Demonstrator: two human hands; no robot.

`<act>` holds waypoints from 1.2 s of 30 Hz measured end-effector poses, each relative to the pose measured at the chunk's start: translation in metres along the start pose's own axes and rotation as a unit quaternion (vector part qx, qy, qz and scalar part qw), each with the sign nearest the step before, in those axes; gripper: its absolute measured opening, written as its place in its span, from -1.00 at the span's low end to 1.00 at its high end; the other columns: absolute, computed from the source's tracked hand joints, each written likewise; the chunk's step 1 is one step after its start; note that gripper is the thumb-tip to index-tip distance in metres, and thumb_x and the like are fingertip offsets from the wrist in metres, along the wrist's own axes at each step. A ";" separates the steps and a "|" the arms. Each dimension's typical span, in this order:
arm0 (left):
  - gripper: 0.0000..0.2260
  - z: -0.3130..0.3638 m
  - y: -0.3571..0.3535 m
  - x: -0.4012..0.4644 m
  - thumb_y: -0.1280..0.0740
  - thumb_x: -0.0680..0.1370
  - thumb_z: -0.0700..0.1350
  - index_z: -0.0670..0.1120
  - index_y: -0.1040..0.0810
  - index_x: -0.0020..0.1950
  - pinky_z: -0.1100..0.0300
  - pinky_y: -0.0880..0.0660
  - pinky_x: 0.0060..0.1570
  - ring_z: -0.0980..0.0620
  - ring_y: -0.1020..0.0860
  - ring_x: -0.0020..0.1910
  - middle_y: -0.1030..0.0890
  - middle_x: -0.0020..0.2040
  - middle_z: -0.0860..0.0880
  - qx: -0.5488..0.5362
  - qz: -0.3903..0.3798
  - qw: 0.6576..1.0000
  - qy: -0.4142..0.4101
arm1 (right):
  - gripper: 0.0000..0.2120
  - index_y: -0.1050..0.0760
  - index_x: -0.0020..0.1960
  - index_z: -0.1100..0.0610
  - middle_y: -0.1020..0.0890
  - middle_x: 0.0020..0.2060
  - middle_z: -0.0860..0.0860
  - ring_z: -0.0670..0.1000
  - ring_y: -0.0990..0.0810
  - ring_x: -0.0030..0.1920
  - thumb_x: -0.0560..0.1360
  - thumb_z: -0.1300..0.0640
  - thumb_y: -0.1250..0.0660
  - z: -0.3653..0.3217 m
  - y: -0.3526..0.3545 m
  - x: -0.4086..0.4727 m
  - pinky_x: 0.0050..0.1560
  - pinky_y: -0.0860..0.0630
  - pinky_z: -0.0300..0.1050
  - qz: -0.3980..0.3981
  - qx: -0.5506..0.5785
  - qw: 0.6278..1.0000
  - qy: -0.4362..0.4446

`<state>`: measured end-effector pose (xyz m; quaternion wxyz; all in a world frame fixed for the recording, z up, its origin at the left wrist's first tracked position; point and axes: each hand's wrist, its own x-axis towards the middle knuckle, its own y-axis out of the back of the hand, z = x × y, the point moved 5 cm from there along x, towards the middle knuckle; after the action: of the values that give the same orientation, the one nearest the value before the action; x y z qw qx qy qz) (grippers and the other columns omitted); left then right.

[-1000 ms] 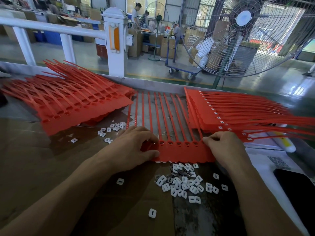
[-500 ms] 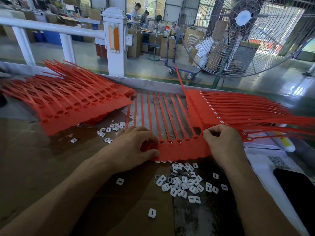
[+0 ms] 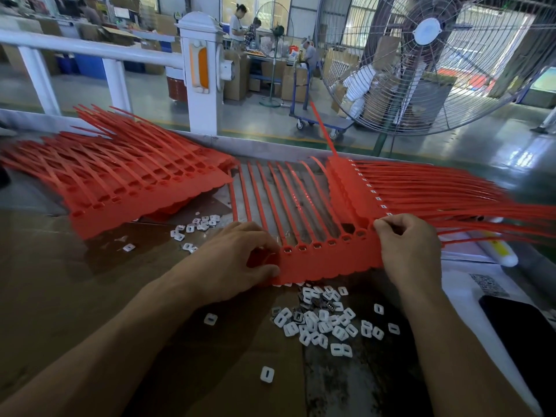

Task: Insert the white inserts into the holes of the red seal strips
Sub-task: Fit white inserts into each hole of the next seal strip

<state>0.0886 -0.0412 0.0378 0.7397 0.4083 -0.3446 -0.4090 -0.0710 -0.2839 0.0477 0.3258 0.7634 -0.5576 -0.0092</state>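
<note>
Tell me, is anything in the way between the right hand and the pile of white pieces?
Nothing visible is. The right hand pinches the red seal strip, and the white inserts lie on bare table just below it.

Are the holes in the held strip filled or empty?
Mostly empty: the strip shows dark open holes; only the leftmost visible hole seems to hold a pale insert. Holes under the hands are hidden.

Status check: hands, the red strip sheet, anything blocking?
Left hand grips red plastic seal strip sheet at its left end; right hand pinches its right corner. Visible holes look unfilled. Loose white plastic inserts piled just below; nothing blocking.
</note>
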 end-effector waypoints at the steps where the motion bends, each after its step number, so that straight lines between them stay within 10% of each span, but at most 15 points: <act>1: -0.63 0.000 0.000 0.000 -0.34 0.55 0.24 0.21 -0.52 0.33 0.00 -0.32 0.41 0.22 -0.33 0.31 -0.44 0.29 0.24 0.001 -0.001 1.000 0.001 | -0.92 -0.67 0.02 0.06 -0.64 -0.16 -0.11 -0.02 -0.60 -0.07 0.58 0.08 -0.42 0.001 0.000 0.000 -0.02 -0.43 -0.10 -0.002 -0.001 1.000 -0.004; 7: -0.62 0.000 -0.001 0.000 -0.30 0.57 0.25 0.23 -0.48 0.38 -0.06 -0.24 0.46 0.21 -0.27 0.38 -0.42 0.37 0.24 0.013 -0.012 1.000 0.002 | -0.90 -0.68 -0.03 -0.03 -0.60 -0.22 -0.25 -0.20 -0.55 -0.16 0.59 0.09 -0.38 0.003 -0.001 -0.001 -0.19 -0.41 -0.20 -0.027 -0.013 0.999 -0.014; 16: -0.62 0.000 0.000 0.000 -0.29 0.58 0.25 0.23 -0.49 0.38 -0.07 -0.24 0.47 0.20 -0.28 0.39 -0.42 0.38 0.23 0.013 -0.010 1.000 0.002 | -0.79 -0.68 0.17 0.02 -0.70 0.08 0.01 0.09 -0.63 0.15 0.57 0.03 -0.39 -0.024 0.006 -0.009 0.17 -0.55 0.06 -0.015 -0.132 0.988 0.073; 22: -0.64 -0.001 0.001 0.000 -0.29 0.58 0.24 0.23 -0.50 0.36 -0.07 -0.27 0.45 0.22 -0.29 0.37 -0.43 0.35 0.24 0.008 -0.006 1.000 0.000 | -0.91 -0.66 -0.16 -0.19 -0.68 -0.28 -0.27 -0.30 -0.62 -0.29 0.51 -0.13 -0.48 -0.040 -0.018 -0.039 -0.19 -0.44 -0.18 -0.361 -0.096 0.919 0.129; 36: -0.66 -0.001 0.002 0.001 -0.31 0.58 0.22 0.20 -0.55 0.33 -0.03 -0.31 0.43 0.23 -0.32 0.35 -0.46 0.32 0.24 -0.002 0.008 1.000 0.013 | -0.80 -0.61 -0.11 -0.29 -0.64 -0.18 -0.36 -0.29 -0.62 -0.17 0.41 -0.06 -0.60 -0.035 -0.021 -0.050 -0.22 -0.47 -0.30 -0.483 -0.183 0.841 0.157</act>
<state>0.0903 -0.0408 0.0391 0.7481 0.4096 -0.3372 -0.3987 -0.0585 -0.2204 0.0472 0.4970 0.8539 -0.0472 -0.1471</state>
